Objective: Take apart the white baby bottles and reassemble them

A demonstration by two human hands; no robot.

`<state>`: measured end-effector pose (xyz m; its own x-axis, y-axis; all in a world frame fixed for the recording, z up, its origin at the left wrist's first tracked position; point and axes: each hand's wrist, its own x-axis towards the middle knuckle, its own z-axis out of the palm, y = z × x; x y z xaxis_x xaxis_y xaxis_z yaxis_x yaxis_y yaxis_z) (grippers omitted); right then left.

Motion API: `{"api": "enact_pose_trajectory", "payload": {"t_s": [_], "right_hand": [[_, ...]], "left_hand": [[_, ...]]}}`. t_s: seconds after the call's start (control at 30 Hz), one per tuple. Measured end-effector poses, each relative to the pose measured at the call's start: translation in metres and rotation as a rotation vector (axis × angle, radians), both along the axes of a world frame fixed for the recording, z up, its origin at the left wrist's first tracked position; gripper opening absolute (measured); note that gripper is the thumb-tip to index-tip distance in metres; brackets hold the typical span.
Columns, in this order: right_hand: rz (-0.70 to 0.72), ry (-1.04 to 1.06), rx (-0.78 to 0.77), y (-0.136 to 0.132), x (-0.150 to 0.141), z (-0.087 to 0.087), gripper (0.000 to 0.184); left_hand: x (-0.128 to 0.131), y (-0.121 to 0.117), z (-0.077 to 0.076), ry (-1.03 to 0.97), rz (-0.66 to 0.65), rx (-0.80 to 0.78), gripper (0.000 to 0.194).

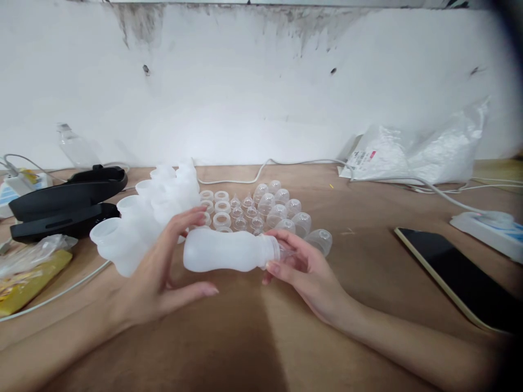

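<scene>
A frosted white baby bottle (226, 250) lies on its side above the table, its neck to the right with a clear teat at the end. Closed around the neck ring, my right hand (300, 267) grips the bottle. My left hand (163, 272) is spread at the bottle's base, thumb and fingers apart and not closed on it. Behind the bottle lie white collar rings (222, 207), clear teats (251, 211) and clear dome caps (279, 212) in rows. Several open frosted bottles (134, 234) stand to the left, partly hidden by my left hand.
A phone (453, 272) lies at the right, near a power strip (490, 228). Plastic bags (417, 152) rest against the wall. On the left are black cases (69, 196), a yellow packet (35, 277) and a clear bottle (75, 144). A white cable (245, 181) runs along the back.
</scene>
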<state>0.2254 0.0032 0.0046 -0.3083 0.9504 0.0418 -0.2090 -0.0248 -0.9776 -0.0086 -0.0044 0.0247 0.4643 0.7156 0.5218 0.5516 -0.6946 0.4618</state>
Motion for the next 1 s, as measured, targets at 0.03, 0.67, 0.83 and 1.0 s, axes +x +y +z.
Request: {"api": "enact_pose_trajectory", "payload": {"t_s": [0.03, 0.67, 0.83, 1.0], "right_hand": [[-0.004, -0.009, 0.003, 0.000, 0.000, 0.000, 0.038], [-0.013, -0.087, 0.063, 0.002, 0.000, -0.001, 0.037], [0.010, -0.107, 0.042, 0.003, 0.002, 0.001, 0.037], [-0.002, -0.141, 0.096, 0.000, 0.002, 0.010, 0.033]], "left_hand": [[0.000, -0.001, 0.000, -0.026, 0.046, -0.072, 0.058], [-0.003, 0.002, 0.000, 0.040, 0.030, -0.029, 0.039], [-0.008, 0.003, -0.001, 0.144, -0.125, 0.311, 0.048], [-0.001, -0.001, 0.005, -0.072, 0.030, -0.090, 0.051]]}}
